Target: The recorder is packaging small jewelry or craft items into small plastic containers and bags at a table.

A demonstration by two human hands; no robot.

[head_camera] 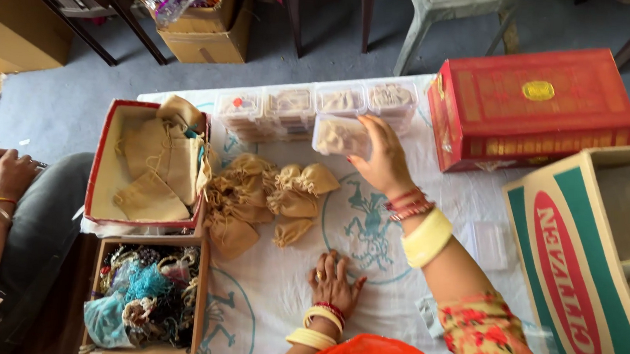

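Right hand (384, 160) grips a clear plastic box (338, 136) (lidded); left hand (333, 282) lies spread on the cloth (277, 300).

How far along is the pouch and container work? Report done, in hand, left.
Done: a pile of tied tan pouches lies on the white cloth. In hand: the right hand grips a clear lidded container; the left hand rests flat. Left: flat pouches wait in the red-rimmed box, and four containers stand in a row.
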